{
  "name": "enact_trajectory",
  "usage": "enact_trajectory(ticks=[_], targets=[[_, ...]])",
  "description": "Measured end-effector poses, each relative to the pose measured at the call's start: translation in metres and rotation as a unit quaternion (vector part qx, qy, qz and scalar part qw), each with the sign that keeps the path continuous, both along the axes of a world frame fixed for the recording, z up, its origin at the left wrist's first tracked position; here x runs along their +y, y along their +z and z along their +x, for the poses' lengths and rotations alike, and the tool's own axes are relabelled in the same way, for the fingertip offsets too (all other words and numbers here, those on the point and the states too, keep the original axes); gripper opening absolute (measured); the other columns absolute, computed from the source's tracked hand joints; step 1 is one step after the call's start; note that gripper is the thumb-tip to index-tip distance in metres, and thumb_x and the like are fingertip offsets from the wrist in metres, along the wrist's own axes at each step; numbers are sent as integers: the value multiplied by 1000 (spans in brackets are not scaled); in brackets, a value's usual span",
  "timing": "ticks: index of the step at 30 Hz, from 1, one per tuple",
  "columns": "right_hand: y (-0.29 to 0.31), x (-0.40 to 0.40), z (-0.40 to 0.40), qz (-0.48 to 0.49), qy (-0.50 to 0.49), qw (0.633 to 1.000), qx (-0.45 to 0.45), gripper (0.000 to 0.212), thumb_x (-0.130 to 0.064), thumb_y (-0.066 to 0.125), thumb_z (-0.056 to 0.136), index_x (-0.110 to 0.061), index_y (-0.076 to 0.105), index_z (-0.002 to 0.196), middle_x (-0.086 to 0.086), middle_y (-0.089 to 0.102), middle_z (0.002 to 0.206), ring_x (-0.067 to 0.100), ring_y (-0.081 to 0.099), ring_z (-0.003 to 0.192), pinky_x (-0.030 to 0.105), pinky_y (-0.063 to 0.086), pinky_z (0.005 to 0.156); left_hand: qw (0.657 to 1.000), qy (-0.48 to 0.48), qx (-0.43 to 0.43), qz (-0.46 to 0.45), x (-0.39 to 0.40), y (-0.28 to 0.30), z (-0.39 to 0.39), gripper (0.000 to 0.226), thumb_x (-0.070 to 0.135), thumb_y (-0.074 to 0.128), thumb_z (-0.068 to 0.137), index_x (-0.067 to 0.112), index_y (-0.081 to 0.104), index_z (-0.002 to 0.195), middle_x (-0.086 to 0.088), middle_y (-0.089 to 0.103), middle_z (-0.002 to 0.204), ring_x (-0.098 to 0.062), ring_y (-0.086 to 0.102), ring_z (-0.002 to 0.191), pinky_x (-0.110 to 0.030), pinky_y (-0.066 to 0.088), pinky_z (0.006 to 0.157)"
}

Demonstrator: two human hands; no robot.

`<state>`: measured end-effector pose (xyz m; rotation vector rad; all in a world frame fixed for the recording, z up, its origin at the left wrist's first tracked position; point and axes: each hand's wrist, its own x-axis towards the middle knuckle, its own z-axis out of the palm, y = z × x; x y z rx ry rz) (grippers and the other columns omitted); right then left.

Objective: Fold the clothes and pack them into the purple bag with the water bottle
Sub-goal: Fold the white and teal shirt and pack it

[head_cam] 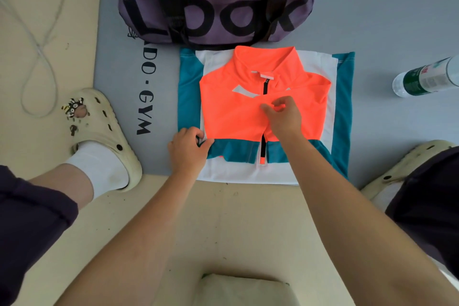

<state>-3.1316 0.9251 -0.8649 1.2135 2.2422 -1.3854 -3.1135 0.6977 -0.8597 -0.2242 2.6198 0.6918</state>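
Head view, looking down on floor and mat.

Grey mat (372,7) spread over the cream floor (248,218), black lettering along its left part.

Purple bag (216,0) at far edge of mat, black letters and black straps on the facing side, lying just beyond the clothes and touching or nearly touching the orange collar.

Teal-and-white garment (340,117) folded flat into a rectangle on the mat, near edge overhanging onto the floor.

Orange zip top (233,112) stacked on it, collar toward the bag, black zip down the middle, teal hem band toward the person, sleeves folded in.

Right hand (283,117) on the middle of the orange zip top, fingers curled, thumb and forefinger pinching a small fold of orange fabric beside the zip.

Left hand (188,146) at the near-left corner of the stack, fingers curled round the teal hem edge, gripping it.

Water bottle (427,77) lying on its side on the mat, well right of the clothes, green label, partly cut by the frame edge.

Cream clog with white sock (104,131) left of the mat; second clog (407,164) at right, partly hidden by dark clothing.

White cord (37,45) looped on floor, far left.
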Motion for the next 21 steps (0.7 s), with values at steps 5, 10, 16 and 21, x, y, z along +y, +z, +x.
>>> enact_trajectory(ticks=[5, 10, 16, 21], targets=[[-1, 14, -12, -55, 5, 998, -25, 25, -17, 75, 82, -15, 52, 72, -1, 51, 66, 10, 42, 52, 20, 36, 49, 1000, -5, 8, 10, -2, -3, -1, 23, 28, 76, 81, 16, 57, 76, 2, 56, 73, -22, 53, 78, -41, 45, 74], [7, 15, -3, 21, -6, 999, 33, 19, -20, 73, 83, -14, 56, 88, -8, 51, 69, 5, 45, 55, 10, 36, 46, 1000, -22, 4, -3, 1, -1, -3, 22, 27, 75, 82, 13, 58, 82, -2, 56, 78, -26, 54, 82, -43, 45, 77], [15, 18, 48, 135, 65, 989, 12, 40, -31, 74, 82, -14, 51, 110, 4, 53, 98, 18, 51, 81, 29, 39, 66, 971, -171, 166, -26, 20, 4, 3, 44, 31, 73, 81, 9, 61, 117, -14, 57, 121, -37, 52, 110, -46, 43, 87], [26, 74, 98, 306, -9, 947, -99, 74, -46, 78, 73, -4, 46, 125, 18, 50, 119, 38, 49, 110, 45, 40, 87, 948, -307, 33, -83, 59, -4, 2, 54, 49, 45, 96, 25, 40, 144, -7, 23, 159, -31, 19, 145, -50, 18, 113]])
